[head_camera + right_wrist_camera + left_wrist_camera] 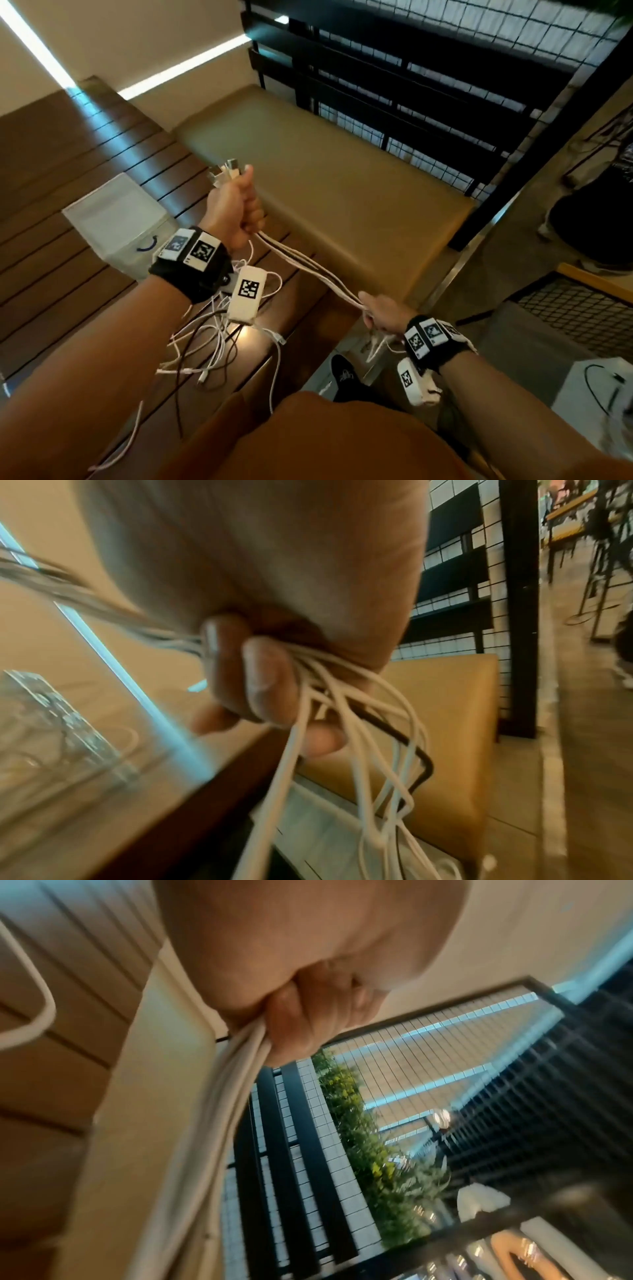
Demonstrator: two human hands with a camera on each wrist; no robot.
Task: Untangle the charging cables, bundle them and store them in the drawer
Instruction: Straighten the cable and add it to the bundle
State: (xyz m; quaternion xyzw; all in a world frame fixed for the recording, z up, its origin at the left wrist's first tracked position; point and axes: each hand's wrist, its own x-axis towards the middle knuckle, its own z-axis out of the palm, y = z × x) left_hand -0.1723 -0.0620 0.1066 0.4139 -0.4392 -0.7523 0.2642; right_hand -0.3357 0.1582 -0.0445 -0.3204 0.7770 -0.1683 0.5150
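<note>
Several white charging cables and a dark one (pixel 308 265) stretch taut between my two hands above the table edge. My left hand (pixel 239 202) grips them in a fist held up high, with the USB plugs (pixel 226 171) sticking out above the thumb. My right hand (pixel 380 313) grips the same strands lower and to the right, its fingers (pixel 263 680) curled round them. Below it the loose ends (pixel 369 764) hang down. In the left wrist view the cable bundle (pixel 219 1123) runs down out of the fist. More tangled cable (pixel 205 349) lies on the table under my left wrist.
A clear plastic drawer box (pixel 116 219) with a blue handle stands on the dark slatted wooden table (pixel 68 164) at the left. A tan padded bench (pixel 325 178) and a black wire-grid partition (pixel 445 85) lie beyond. A white box (pixel 592 387) sits at the lower right.
</note>
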